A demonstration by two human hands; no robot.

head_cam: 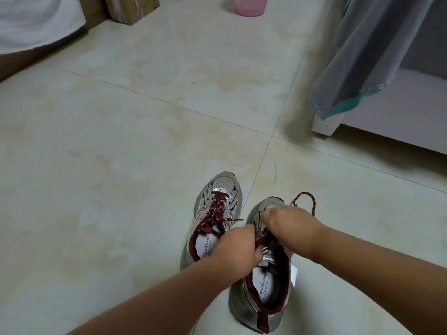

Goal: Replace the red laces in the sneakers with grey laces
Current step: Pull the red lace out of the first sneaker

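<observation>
Two sneakers on floor, side by side. Left sneaker [215, 213]: red lace [219, 209] threaded. Right sneaker [263, 281]: left hand [235, 250] and right hand [287, 223] fingers curled, pinching its red lace [306, 201], loose loop past toe.

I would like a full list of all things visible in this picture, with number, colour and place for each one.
sneakers: two, silver-grey with dark red lining, on the floor near the person; left sneaker, right sneaker
red laces: dark red with pale flecks; fully laced in the left sneaker, partly pulled out of the right one, a loop on the floor beyond its toe
floor: pale tiles
pink container: one, far centre
cardboard boxes: brown, far left
white cloth: far left corner
grey-blue cloth: hanging, right
white furniture: right
left hand: at the right sneaker's laces
right hand: on the right sneaker's front
</observation>
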